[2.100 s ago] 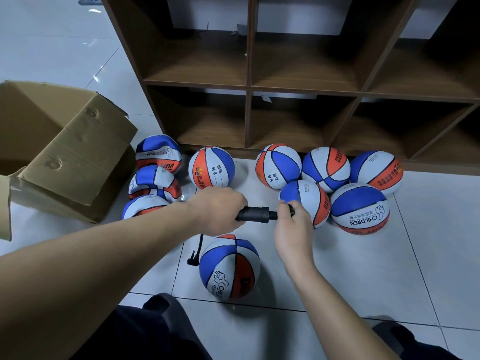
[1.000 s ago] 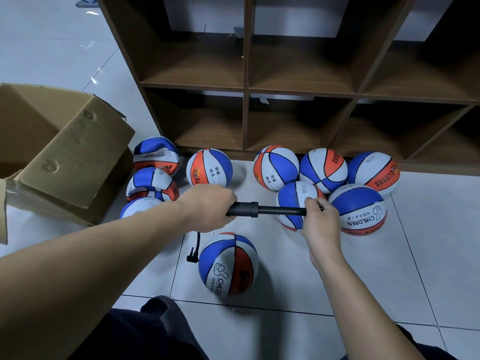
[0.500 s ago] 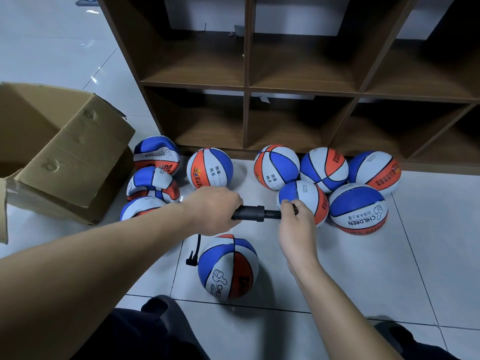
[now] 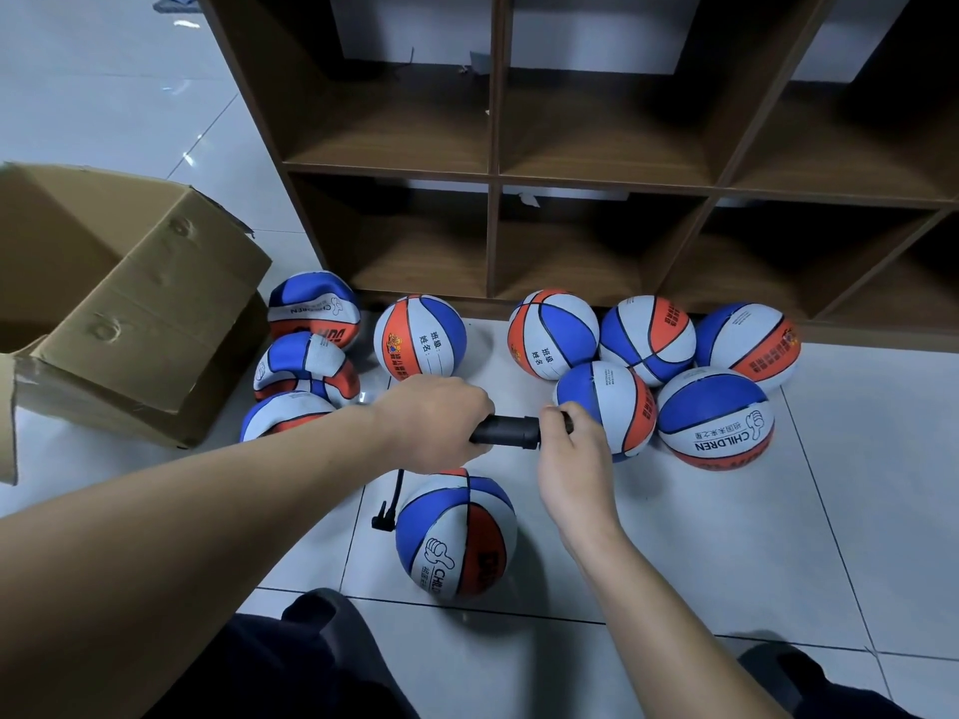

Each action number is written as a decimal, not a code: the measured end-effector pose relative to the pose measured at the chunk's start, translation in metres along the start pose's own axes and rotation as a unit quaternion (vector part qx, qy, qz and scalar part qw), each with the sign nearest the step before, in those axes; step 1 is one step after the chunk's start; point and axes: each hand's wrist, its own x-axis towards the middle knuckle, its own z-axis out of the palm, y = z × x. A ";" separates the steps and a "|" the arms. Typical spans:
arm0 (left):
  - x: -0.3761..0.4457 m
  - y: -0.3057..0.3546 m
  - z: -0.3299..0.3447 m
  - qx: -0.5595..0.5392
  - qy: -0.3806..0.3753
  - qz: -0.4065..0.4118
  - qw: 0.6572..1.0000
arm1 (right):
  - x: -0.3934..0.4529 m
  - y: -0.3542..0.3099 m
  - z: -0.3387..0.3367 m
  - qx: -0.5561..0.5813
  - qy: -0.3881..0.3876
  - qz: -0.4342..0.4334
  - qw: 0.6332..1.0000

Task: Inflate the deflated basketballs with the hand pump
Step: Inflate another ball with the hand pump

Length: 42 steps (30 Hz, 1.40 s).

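The left hand [image 4: 433,425] wraps around the black tube of the hand pump [image 4: 506,432], fingers curled tight so the tube stays put. The right hand [image 4: 568,443] grips the handle end, its fingers closed around it, pushed right up against the tube. So the pump looks fully pushed in, at the end of a push of air.

A thin black hose [image 4: 393,503] hangs down from the pump toward the ball being filled [image 4: 456,534], which sits on the floor [image 4: 726,552] just under the hands, near the person's knees. I cannot see where the hose goes into the ball. This ball looks round and full, so it may be nearly done.

Three flat balls [image 4: 306,371] are squashed together at the left, beside the open cardboard box [image 4: 135,303]. They likely wait their turn. Six round balls [image 4: 716,417] sit along the bottom edge of the wooden shelf [image 4: 493,184], kept apart from the flat ones, maybe so they do not get mixed up.
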 end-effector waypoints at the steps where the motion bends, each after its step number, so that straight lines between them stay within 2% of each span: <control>1: 0.000 0.000 0.000 -0.001 0.000 0.000 1.000 | 0.000 -0.001 0.000 -0.001 -0.001 -0.001 1.000; 7: 0.002 -0.002 0.000 -0.032 0.001 -0.014 0.999 | 0.016 0.000 -0.018 -0.030 -0.006 -0.001 1.000; 14: -0.002 -0.020 -0.004 -0.029 -0.020 -0.051 0.998 | 0.042 0.009 -0.073 0.015 0.061 0.062 0.996; 21: -0.002 -0.016 -0.001 -0.015 -0.020 -0.043 0.999 | 0.033 0.007 -0.055 0.017 0.121 0.042 0.992; 42: 0.002 0.002 -0.003 0.002 0.008 -0.009 1.000 | -0.008 -0.014 -0.001 -0.021 0.033 -0.020 0.999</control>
